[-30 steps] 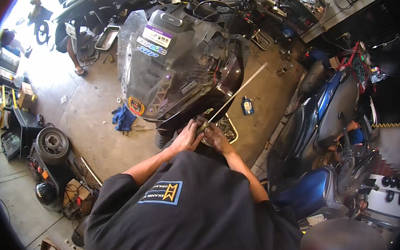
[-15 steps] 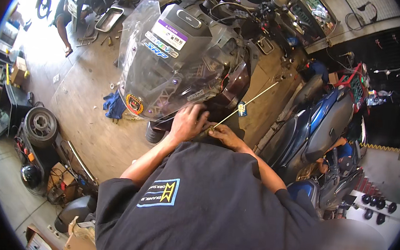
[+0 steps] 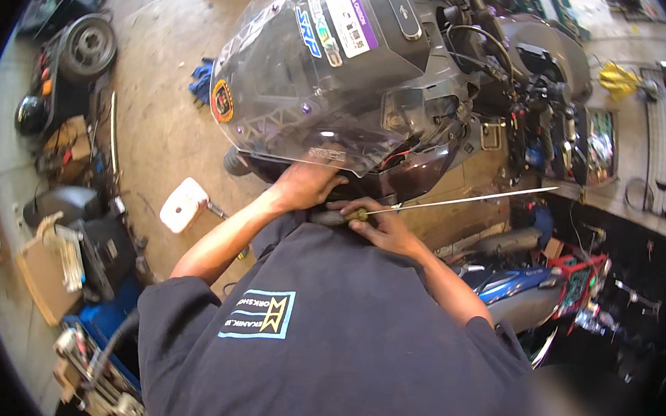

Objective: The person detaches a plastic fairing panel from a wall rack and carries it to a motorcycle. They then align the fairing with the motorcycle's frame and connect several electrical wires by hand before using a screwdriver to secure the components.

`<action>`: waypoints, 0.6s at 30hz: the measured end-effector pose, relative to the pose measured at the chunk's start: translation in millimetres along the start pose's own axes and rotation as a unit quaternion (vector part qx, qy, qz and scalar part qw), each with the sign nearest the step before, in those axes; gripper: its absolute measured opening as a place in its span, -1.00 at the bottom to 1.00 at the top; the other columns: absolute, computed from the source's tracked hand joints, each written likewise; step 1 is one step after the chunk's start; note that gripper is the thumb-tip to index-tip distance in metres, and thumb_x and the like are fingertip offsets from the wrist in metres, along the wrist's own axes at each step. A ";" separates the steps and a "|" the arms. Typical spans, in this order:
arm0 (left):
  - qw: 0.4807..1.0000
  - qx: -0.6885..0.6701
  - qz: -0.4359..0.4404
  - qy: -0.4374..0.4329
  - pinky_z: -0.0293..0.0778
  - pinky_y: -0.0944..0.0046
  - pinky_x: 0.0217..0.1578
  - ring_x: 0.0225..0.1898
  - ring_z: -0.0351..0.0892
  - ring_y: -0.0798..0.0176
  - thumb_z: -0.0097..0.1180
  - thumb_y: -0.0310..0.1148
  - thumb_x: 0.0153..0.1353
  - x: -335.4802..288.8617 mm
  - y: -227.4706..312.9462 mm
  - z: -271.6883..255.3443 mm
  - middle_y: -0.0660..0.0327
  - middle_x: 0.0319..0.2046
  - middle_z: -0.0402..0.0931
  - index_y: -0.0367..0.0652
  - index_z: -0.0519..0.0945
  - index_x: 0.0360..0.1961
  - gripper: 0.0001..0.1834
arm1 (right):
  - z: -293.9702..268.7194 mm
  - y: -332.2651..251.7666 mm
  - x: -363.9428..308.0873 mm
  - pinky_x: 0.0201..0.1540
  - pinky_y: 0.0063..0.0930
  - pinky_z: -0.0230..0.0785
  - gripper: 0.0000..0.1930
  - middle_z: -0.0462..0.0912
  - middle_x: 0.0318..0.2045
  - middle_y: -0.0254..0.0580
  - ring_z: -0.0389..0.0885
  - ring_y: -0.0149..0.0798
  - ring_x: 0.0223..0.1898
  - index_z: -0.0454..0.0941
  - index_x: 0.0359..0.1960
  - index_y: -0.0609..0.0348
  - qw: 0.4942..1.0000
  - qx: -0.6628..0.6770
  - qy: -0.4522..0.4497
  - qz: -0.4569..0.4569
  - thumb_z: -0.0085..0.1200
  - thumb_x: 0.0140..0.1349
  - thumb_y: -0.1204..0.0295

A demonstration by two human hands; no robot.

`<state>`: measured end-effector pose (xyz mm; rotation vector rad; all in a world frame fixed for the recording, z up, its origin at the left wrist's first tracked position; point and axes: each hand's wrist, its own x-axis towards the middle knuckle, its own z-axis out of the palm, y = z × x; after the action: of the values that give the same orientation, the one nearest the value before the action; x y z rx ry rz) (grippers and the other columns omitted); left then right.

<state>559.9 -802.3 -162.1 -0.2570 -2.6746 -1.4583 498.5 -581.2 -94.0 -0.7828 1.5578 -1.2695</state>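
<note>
A motorcycle's front stands before me, with a clear windscreen (image 3: 278,116) over a dark fairing (image 3: 419,172). My left hand (image 3: 310,184) reaches to the windscreen's lower edge; its fingers extend under the clear plastic, the thumb apart, and I see nothing held in it. What the fingertips touch is partly hidden. Just right of it, close to my shirt, my right hand (image 3: 382,230) is closed around the yellowish handle of a long screwdriver (image 3: 468,199). The thin pale shaft points away to the right, apart from the fairing.
A blue glove (image 3: 201,82) and a white container (image 3: 183,205) lie on the floor to the left. Beyond them are a wheel (image 3: 89,46) and boxes. A blue motorcycle (image 3: 520,284) stands at the right. A metal tray (image 3: 492,135) is past the fairing.
My view has turned, so the motorcycle sits higher and further right. The left hand's fingers have moved under the windscreen edge. The screwdriver stays in my right hand, its shaft now lying flatter toward the right.
</note>
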 end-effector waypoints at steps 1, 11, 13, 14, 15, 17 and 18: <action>1.000 0.006 -0.016 0.013 0.39 -0.09 0.10 0.10 0.45 -0.26 0.25 -0.40 0.21 -1.9 0.1 3.0 -0.14 0.05 0.48 -0.25 0.49 0.09 -0.58 | -11.3 -9.6 -8.2 0.21 -0.34 0.39 -0.78 0.66 0.09 -0.11 0.61 -0.21 0.11 0.51 0.03 0.22 1.000 0.003 -0.015 0.006 0.09 0.42 0.42; 0.979 0.085 -0.135 0.126 0.36 -0.06 0.18 0.13 0.45 -0.25 0.21 -0.43 0.23 10.2 61.3 20.9 -0.13 0.03 0.48 -0.22 0.47 0.20 -0.51 | -170.8 -35.6 -106.3 -0.03 -0.25 0.54 -0.81 0.66 -0.24 -0.05 0.69 -0.15 -0.14 0.48 -0.14 0.26 0.977 -0.147 0.111 -0.109 0.10 0.41 0.37; 0.959 0.136 -0.120 0.215 0.49 -0.03 -0.02 -0.01 0.53 -0.22 0.21 -0.41 0.20 28.0 77.8 32.1 -0.12 -0.06 0.53 -0.24 0.53 0.08 -0.60 | -187.3 -32.4 -121.5 -0.11 -0.33 0.51 -0.81 0.64 -0.27 -0.08 0.67 -0.19 -0.20 0.50 -0.13 0.26 0.976 -0.164 0.121 -0.079 0.13 0.39 0.38; 0.955 0.142 -0.103 0.238 0.53 0.01 -0.22 -0.21 0.60 -0.13 0.23 -0.37 0.22 37.7 82.1 35.9 0.01 -0.25 0.57 -0.19 0.63 -0.08 -0.74 | -194.9 -34.7 -131.4 -0.14 -0.36 0.48 -0.79 0.63 -0.27 -0.07 0.66 -0.19 -0.23 0.52 -0.12 0.28 0.974 -0.187 0.123 -0.035 0.17 0.36 0.39; 0.955 0.147 -0.106 0.233 0.53 0.01 -0.22 -0.21 0.60 -0.13 0.23 -0.37 0.22 44.0 85.7 37.6 0.01 -0.25 0.57 -0.19 0.63 -0.08 -0.74 | -202.4 -36.6 -138.1 -0.13 -0.32 0.48 -0.80 0.63 -0.27 -0.07 0.65 -0.14 -0.25 0.53 -0.11 0.28 0.966 -0.228 0.123 -0.016 0.18 0.34 0.42; 0.936 0.197 -0.239 0.169 0.50 0.00 -0.15 -0.17 0.58 -0.10 0.22 -0.36 0.27 52.9 91.4 39.5 0.03 -0.23 0.56 -0.22 0.63 -0.11 -0.78 | -214.3 -46.5 -152.8 -0.12 -0.28 0.47 -0.78 0.64 -0.26 -0.07 0.63 -0.07 -0.26 0.55 -0.07 0.28 0.954 -0.271 0.131 0.001 0.19 0.29 0.49; 0.929 0.243 -0.220 0.172 0.51 -0.01 -0.21 -0.25 0.59 -0.09 0.22 -0.34 0.27 58.1 90.2 37.3 0.04 -0.31 0.58 -0.22 0.67 -0.18 -0.81 | -222.3 -55.0 -159.0 -0.11 -0.27 0.47 -0.76 0.65 -0.24 -0.06 0.63 -0.06 -0.25 0.55 -0.04 0.27 0.936 -0.322 0.143 -0.024 0.19 0.27 0.51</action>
<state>519.9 -716.8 -98.9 0.6089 -2.7675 -0.7495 341.8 -373.0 5.1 -1.0761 2.2557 -0.9248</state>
